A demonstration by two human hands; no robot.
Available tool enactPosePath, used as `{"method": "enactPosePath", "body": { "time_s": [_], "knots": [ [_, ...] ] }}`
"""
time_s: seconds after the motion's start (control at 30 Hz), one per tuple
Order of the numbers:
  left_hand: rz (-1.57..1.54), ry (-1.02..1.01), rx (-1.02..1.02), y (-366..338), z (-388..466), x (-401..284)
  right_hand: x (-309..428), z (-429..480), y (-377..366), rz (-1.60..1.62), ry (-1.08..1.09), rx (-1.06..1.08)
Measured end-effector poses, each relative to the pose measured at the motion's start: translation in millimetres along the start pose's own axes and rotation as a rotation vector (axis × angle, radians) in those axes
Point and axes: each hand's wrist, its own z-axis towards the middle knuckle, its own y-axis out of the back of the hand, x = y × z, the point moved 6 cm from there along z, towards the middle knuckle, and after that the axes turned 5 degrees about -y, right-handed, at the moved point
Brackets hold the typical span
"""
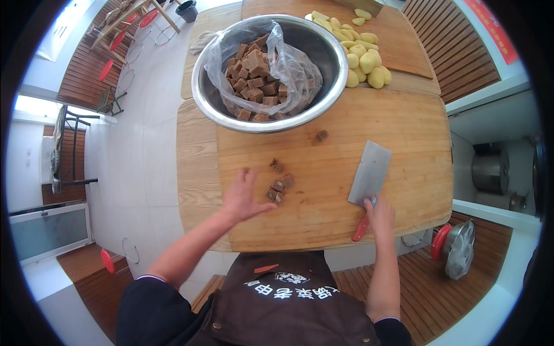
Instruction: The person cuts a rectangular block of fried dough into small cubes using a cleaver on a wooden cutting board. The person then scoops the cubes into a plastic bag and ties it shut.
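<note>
My left hand (243,197) is spread over the wooden cutting board (324,168), fingers apart and holding nothing. Just right of it lie several small brown cubes (277,189), apparently of meat or a similar food; one more cube (322,135) sits farther back. My right hand (381,214) is on a cleaver with a red handle (360,228), near where the handle meets the blade. The broad steel blade (371,172) lies flat over the board's right side. Behind the loose cubes stands a steel bowl (337,93) with a clear plastic bag (298,65) full of brown cubes (255,82).
Peeled potatoes (368,62) are heaped at the back right, beside a second board (407,47). A metal blade (359,6) shows at the far edge. Below right, a bagged steel bowl (459,248) tilts by a red stool (440,242).
</note>
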Motion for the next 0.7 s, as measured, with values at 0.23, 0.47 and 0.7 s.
{"method": "enactPosePath", "body": {
  "time_s": [0.23,0.47,0.7],
  "knots": [
    [-0.091,0.170,0.089,-78,33,6,210,79,-10,-0.198,0.791,-0.233],
    [-0.191,0.046,-0.021,-77,61,14,224,46,-110,-0.021,0.669,0.429],
    [-0.681,0.017,0.066,-89,72,28,203,4,-142,1.000,0.430,0.459]
  ]
}}
